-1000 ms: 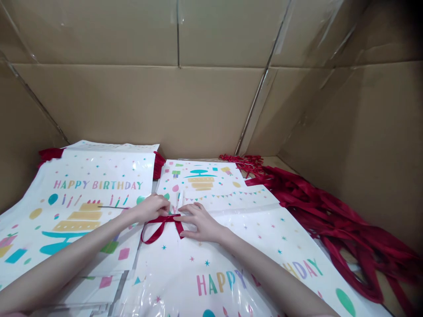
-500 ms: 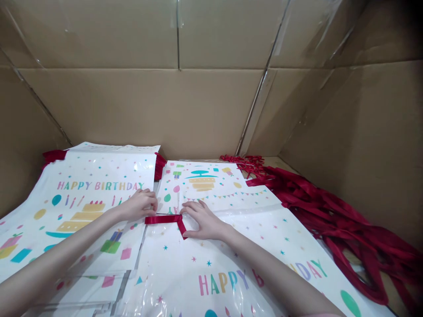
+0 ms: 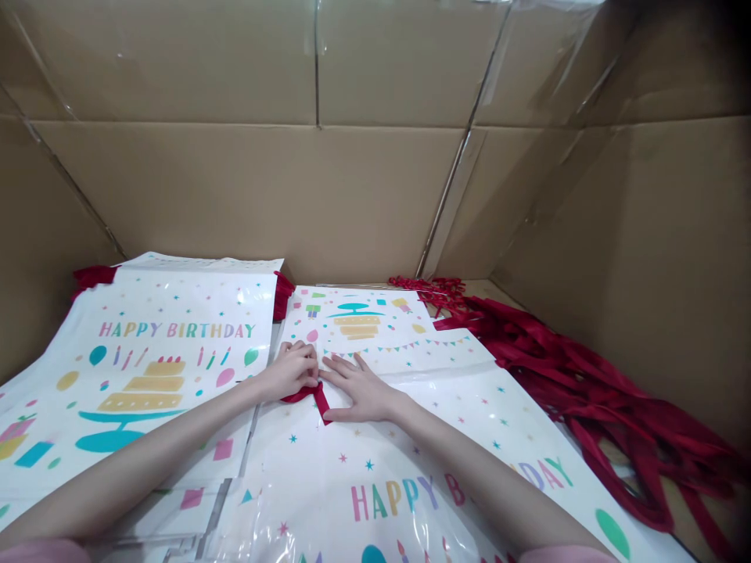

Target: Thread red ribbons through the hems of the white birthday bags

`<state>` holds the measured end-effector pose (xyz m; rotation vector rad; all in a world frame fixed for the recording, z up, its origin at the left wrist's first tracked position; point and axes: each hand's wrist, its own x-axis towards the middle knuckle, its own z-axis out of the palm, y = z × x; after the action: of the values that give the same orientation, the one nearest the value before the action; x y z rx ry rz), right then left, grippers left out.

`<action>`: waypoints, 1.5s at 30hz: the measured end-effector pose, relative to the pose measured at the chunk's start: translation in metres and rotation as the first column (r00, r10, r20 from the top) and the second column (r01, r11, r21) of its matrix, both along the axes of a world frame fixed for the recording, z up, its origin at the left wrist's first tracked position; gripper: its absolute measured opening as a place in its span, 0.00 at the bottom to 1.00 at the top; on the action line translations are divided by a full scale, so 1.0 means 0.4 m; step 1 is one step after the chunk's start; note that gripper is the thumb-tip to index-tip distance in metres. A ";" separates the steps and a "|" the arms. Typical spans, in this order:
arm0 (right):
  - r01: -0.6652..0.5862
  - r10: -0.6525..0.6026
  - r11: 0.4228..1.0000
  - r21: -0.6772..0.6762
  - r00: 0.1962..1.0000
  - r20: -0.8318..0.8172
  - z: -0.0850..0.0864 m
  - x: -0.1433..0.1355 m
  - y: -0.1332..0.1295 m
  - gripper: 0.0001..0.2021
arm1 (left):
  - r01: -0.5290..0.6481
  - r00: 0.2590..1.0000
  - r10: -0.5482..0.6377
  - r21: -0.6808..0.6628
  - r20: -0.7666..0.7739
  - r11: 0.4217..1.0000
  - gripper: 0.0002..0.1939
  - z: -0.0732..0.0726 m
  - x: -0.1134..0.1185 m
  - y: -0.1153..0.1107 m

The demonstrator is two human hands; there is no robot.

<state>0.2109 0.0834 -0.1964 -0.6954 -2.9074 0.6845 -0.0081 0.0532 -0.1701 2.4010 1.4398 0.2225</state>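
Note:
A strip of dark red ribbon (image 3: 321, 404) lies across the top edge of a white printed birthday bag (image 3: 352, 453). Bunched fingertips of my left hand (image 3: 292, 369) pinch the ribbon near its bend, and part of it curves out below them. What is under those fingertips is hidden. My right hand (image 3: 364, 391) rests flat on the bag with fingers spread, its thumb by the ribbon's lower end. Its fingertips are close to those of my left hand.
On the left is a stack of similar printed bags (image 3: 146, 297) with red ribbon at its sides. Loose red ribbons (image 3: 563, 367) are heaped on the right, with thin red cords (image 3: 434, 291) behind. Cardboard walls (image 3: 375, 195) enclose the back and sides.
My left hand has moved right, close to my right hand. The ribbon's left part, straight before, is now drawn in and curved under it. My right hand has stayed nearly still.

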 end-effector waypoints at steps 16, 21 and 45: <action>0.028 -0.025 0.999 0.032 0.997 -0.072 -0.010 0.010 -0.011 0.34 | 0.000 0.994 -0.009 -0.079 -0.112 0.997 0.12 0.055 -0.148 -0.046; 0.013 -0.009 0.998 0.068 0.999 -0.049 -0.004 0.011 -0.016 0.31 | 0.007 0.994 -0.013 -0.049 -0.110 0.999 0.11 0.056 -0.142 -0.052; -0.023 0.024 0.989 0.145 1.000 -0.010 -0.001 0.010 -0.020 0.31 | -0.036 0.970 -0.021 -0.226 -0.243 0.974 0.04 0.097 -0.125 0.008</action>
<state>0.2148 0.0754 -0.1968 -0.6392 -2.9221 0.4720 -0.0580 0.0565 -0.1314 2.2936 1.4857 -0.2347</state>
